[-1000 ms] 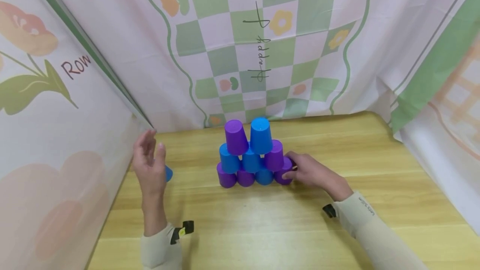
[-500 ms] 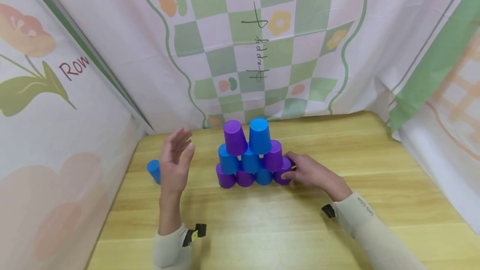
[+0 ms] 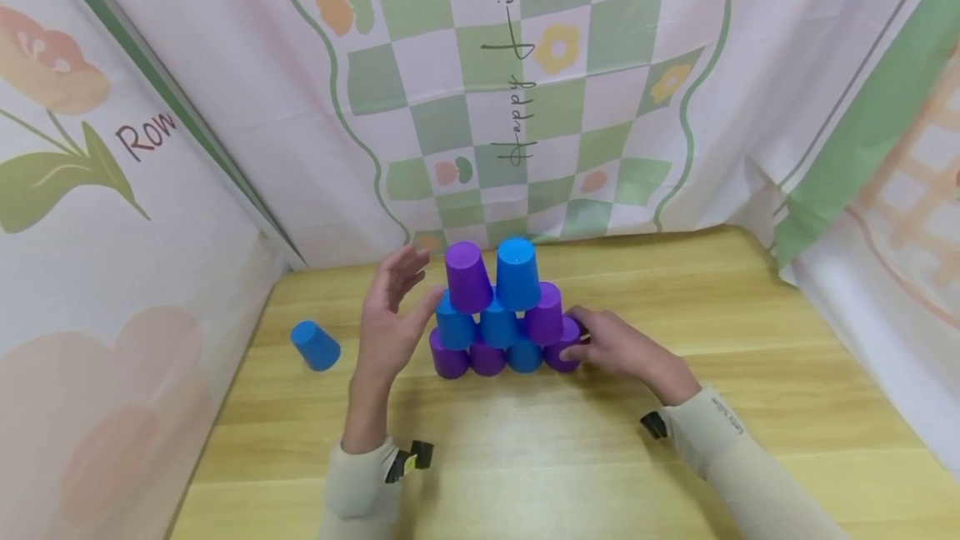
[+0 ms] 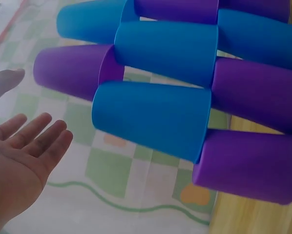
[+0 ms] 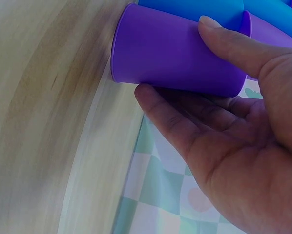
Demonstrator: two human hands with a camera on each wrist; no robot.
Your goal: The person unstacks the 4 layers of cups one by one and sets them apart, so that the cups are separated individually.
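A pyramid of upside-down cups stands mid-table in three rows. On top sit a purple cup (image 3: 467,277) and a blue cup (image 3: 517,273). Beneath them are two blue cups (image 3: 498,324) and a purple one (image 3: 544,315); several purple and blue cups form the base. My right hand (image 3: 626,348) grips the base's rightmost purple cup (image 5: 175,51), thumb on one side and fingers on the other. My left hand (image 4: 24,161), fingers spread and holding nothing, is beside the stack's left side, close to the top purple cup (image 4: 70,70) but apart from it in the left wrist view.
A lone blue cup (image 3: 315,346) stands upside down on the wooden table (image 3: 525,457), left of my left hand. A patterned curtain (image 3: 525,107) hangs along the table's back edge, and a printed sheet (image 3: 135,315) borders the left side.
My left hand has moved right, from near the lone blue cup to the stack's left side, uncovering that cup. My right hand keeps its grip, and the stack stands unchanged.
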